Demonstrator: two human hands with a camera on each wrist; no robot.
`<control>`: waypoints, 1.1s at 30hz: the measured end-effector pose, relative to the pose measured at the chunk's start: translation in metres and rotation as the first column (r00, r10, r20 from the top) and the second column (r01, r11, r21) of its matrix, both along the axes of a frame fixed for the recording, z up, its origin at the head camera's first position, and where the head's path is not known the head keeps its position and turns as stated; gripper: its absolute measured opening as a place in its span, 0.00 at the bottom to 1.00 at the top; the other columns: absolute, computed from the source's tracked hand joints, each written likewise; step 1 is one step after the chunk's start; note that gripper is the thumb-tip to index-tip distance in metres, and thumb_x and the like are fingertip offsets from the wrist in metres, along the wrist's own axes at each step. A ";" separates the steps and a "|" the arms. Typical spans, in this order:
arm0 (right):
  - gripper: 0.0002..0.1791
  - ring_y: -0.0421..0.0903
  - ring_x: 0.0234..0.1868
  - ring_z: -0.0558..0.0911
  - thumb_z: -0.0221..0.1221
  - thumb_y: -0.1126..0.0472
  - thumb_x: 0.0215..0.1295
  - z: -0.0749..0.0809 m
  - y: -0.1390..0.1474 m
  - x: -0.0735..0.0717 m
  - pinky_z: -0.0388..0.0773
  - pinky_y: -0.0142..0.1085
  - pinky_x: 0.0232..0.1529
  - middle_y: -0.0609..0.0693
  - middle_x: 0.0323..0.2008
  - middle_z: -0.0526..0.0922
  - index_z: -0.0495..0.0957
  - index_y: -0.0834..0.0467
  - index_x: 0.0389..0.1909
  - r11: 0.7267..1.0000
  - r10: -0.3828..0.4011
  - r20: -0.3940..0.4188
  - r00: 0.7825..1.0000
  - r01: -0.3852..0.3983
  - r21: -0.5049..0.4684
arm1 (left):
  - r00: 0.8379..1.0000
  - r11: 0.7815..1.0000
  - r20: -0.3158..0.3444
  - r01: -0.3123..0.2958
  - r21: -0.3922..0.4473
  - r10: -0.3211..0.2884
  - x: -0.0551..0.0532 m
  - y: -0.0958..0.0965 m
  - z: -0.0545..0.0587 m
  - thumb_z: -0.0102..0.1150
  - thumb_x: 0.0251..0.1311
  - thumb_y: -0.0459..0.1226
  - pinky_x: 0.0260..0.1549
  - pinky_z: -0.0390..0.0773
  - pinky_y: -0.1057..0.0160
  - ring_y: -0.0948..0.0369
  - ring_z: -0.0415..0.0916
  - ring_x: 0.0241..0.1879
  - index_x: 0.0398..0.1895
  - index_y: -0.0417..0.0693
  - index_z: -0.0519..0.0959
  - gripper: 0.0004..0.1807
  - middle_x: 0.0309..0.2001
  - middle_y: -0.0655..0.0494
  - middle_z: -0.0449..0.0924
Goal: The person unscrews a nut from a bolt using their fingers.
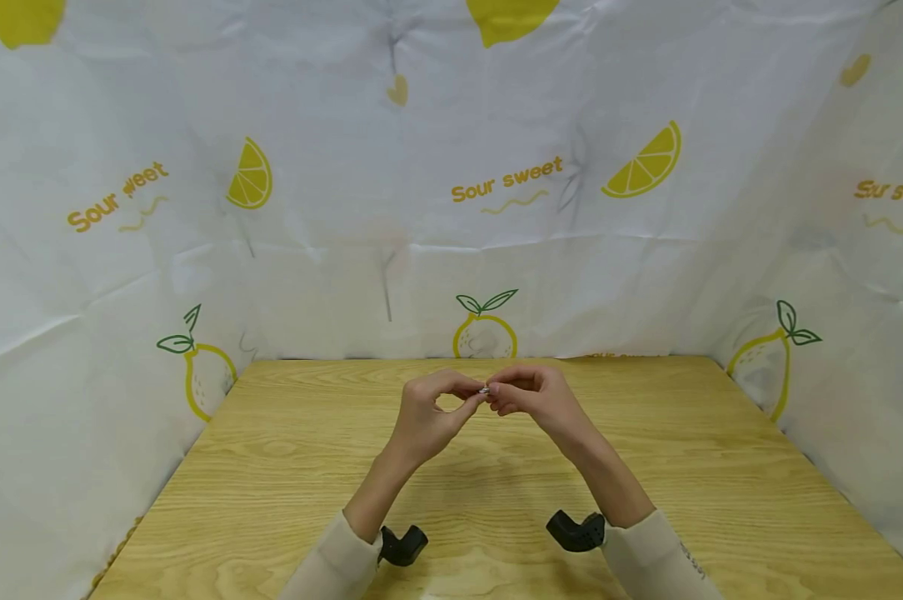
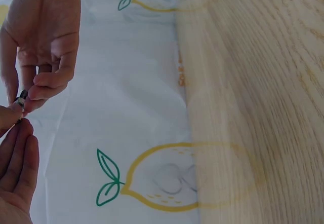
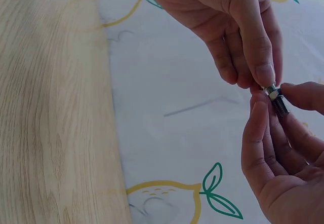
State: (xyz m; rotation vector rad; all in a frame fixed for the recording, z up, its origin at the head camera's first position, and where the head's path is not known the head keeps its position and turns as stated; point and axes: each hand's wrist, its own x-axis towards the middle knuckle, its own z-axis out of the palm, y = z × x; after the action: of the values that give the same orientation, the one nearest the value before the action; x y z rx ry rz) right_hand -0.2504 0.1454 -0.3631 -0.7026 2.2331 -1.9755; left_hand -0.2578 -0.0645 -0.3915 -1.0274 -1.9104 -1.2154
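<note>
A small metal bolt (image 3: 281, 106) with a dark threaded shank and a silvery hex nut (image 3: 274, 94) is held between both hands, in front of me above the table. My left hand (image 1: 427, 418) pinches the silvery end between thumb and fingertips. From the other side, my right hand (image 1: 547, 407) pinches it, its thumb at the hex nut. In the right wrist view the threaded shank points toward the right palm. The fingertips of the two hands meet around the bolt (image 2: 21, 100) and hide part of it in the left wrist view.
Below the hands lies a wood-grain table (image 1: 481, 500). A white cloth (image 1: 331, 283) printed with lemons hangs behind it and along both sides. Black camera mounts (image 1: 405, 546) sit at both cuffs of the light sleeves (image 1: 339, 558).
</note>
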 end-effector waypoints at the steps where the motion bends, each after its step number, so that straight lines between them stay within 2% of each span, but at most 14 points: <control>1: 0.16 0.44 0.39 0.89 0.62 0.62 0.73 0.000 0.000 0.000 0.88 0.39 0.46 0.50 0.41 0.89 0.81 0.72 0.52 1.000 -0.003 -0.003 1.000 0.003 0.001 | 1.000 1.000 0.001 0.002 0.001 -0.002 0.000 0.000 0.000 0.73 0.59 0.29 0.35 0.87 0.69 0.61 0.89 0.32 0.38 0.42 0.88 0.05 0.34 0.51 0.90; 6: 0.15 0.49 0.41 0.89 0.65 0.65 0.70 0.001 0.000 0.001 0.88 0.39 0.47 0.56 0.45 0.88 0.82 0.71 0.51 1.000 -0.025 -0.026 0.999 0.025 0.013 | 0.999 1.000 0.030 0.013 0.002 -0.014 0.000 0.000 0.001 0.73 0.60 0.29 0.37 0.86 0.72 0.61 0.89 0.33 0.38 0.43 0.89 0.05 0.35 0.51 0.91; 12: 0.14 0.42 0.39 0.87 0.66 0.66 0.68 0.000 0.000 0.002 0.86 0.35 0.42 0.60 0.47 0.88 0.84 0.69 0.51 0.998 -0.058 -0.064 0.996 0.060 0.036 | 0.999 1.000 0.043 0.008 0.005 -0.008 0.001 0.000 0.001 0.73 0.60 0.29 0.37 0.87 0.71 0.61 0.89 0.33 0.38 0.42 0.89 0.05 0.35 0.50 0.91; 15: 0.13 0.40 0.37 0.86 0.67 0.66 0.67 -0.001 -0.001 0.002 0.85 0.34 0.41 0.58 0.46 0.89 0.85 0.67 0.49 0.996 -0.073 -0.088 0.993 0.078 0.047 | 0.998 1.000 0.055 0.010 0.006 -0.010 0.002 -0.001 0.001 0.72 0.60 0.30 0.37 0.87 0.71 0.61 0.89 0.33 0.38 0.42 0.89 0.04 0.35 0.50 0.91; 19: 0.14 0.41 0.38 0.86 0.66 0.67 0.67 0.000 -0.001 0.002 0.85 0.35 0.41 0.49 0.44 0.90 0.85 0.67 0.51 0.997 -0.058 -0.101 0.993 0.062 0.036 | 0.998 1.000 0.060 0.008 0.008 -0.009 0.002 -0.001 0.002 0.72 0.60 0.30 0.37 0.87 0.69 0.61 0.89 0.33 0.38 0.42 0.88 0.04 0.34 0.50 0.90; 23: 0.16 0.42 0.39 0.86 0.62 0.62 0.73 0.001 0.000 0.002 0.86 0.37 0.40 0.42 0.43 0.88 0.83 0.68 0.54 0.998 -0.050 -0.059 0.997 0.052 0.039 | 0.999 1.000 0.045 0.006 0.008 -0.006 0.002 0.000 0.002 0.73 0.60 0.29 0.35 0.88 0.64 0.61 0.89 0.32 0.38 0.42 0.89 0.04 0.34 0.50 0.91; 28: 0.20 0.44 0.37 0.87 0.59 0.52 0.77 0.003 0.000 -0.001 0.87 0.38 0.40 0.46 0.37 0.88 0.84 0.67 0.51 0.992 -0.061 0.043 0.997 0.056 0.111 | 1.000 1.000 0.029 -0.002 0.004 0.002 0.002 0.001 0.003 0.72 0.60 0.29 0.35 0.87 0.67 0.62 0.88 0.32 0.39 0.43 0.89 0.05 0.34 0.51 0.91; 33: 0.19 0.44 0.38 0.87 0.61 0.55 0.75 0.004 0.002 -0.001 0.87 0.40 0.41 0.47 0.37 0.88 0.84 0.68 0.51 0.993 -0.031 0.070 0.997 0.023 0.116 | 0.999 1.000 0.039 -0.004 -0.002 0.004 0.003 0.000 0.003 0.72 0.61 0.29 0.37 0.86 0.71 0.62 0.88 0.32 0.39 0.44 0.89 0.04 0.34 0.51 0.90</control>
State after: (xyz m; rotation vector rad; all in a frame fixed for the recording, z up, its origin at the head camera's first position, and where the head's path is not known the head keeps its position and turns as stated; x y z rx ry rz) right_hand -0.2512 0.1470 -0.3595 -0.5824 2.3044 -1.8342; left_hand -0.2553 -0.0645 -0.3888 -1.0077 -1.9433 -1.2401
